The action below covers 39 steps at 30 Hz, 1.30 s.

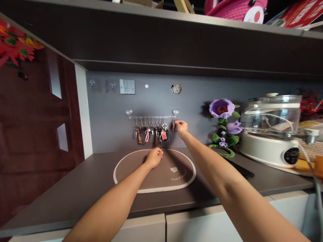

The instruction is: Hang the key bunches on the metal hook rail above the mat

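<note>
Red key fob (pixel 173 126) pinched nice and close near its top in the right hand (pixel 181 128), at the end of the metal rail (pixel 151 117) by the other keys (pixel 150 132); left hand (pixel 154 158) sits curled on the brown mat (pixel 131 174) on the bench (pixel 83 191), nothing showing in it.

Keys on a rail behind a placemat

A wall rail (pixel 151 117) carries keys (pixel 151 132) and sits behind the oval placemat (pixel 154 171) on the countertop (pixel 83 181). Right of the placemat stand an artificial flower (pixel 223 127), then an electric cooker (pixel 267 141). A door (pixel 37 134) lies left; a shelf (pixel 161 43) runs overhead. Whatever sits behind the cooker is hard to make out.
</note>
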Each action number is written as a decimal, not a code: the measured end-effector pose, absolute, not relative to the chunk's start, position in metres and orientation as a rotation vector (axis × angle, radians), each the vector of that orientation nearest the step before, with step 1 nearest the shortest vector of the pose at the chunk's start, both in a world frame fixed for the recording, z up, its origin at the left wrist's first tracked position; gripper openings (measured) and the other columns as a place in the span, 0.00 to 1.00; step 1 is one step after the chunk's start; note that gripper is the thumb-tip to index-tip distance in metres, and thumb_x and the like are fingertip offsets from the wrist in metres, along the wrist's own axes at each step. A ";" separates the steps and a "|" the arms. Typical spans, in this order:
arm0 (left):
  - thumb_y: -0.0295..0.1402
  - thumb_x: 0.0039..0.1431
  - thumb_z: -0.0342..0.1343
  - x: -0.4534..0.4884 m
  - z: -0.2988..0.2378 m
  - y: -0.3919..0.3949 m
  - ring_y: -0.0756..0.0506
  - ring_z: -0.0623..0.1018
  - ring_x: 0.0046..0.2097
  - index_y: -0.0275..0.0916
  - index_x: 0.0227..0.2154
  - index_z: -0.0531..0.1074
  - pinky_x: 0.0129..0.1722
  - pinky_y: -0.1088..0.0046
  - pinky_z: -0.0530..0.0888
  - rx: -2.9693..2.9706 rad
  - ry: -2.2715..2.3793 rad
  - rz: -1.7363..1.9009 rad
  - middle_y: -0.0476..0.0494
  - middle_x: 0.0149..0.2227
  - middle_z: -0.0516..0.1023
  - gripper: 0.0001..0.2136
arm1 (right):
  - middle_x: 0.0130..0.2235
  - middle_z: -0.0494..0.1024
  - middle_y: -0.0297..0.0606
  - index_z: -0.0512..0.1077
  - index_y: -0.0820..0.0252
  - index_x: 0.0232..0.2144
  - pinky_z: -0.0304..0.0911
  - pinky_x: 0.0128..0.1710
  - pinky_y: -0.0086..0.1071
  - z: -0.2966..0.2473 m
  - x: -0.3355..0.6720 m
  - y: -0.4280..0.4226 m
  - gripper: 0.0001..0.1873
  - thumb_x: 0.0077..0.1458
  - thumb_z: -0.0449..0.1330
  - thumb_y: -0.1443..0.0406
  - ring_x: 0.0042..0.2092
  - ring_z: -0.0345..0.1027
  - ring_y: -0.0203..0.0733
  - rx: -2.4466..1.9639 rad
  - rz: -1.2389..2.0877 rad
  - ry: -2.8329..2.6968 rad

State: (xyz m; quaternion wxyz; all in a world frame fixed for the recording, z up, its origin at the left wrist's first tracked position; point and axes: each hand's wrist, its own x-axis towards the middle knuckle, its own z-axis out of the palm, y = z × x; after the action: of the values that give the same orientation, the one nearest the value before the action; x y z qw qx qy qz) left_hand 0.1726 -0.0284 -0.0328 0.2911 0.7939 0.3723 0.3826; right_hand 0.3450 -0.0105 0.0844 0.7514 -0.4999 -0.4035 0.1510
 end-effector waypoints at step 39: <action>0.25 0.46 0.56 0.041 -0.020 -0.141 0.57 0.65 0.24 0.46 0.58 0.20 0.27 0.81 0.64 1.901 0.613 1.174 0.56 0.26 0.65 0.49 | 0.25 0.66 0.27 0.36 0.53 0.61 0.60 0.30 0.26 -0.011 0.265 -0.187 0.50 0.39 0.58 0.71 0.27 0.59 0.31 -0.954 0.506 -1.564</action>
State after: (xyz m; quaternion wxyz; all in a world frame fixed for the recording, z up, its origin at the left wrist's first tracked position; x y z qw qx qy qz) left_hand 0.0406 -0.1406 -0.0200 0.4008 0.7517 0.2423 0.4643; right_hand 0.2647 -0.1872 -0.0110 0.5813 -0.4084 -0.6696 0.2165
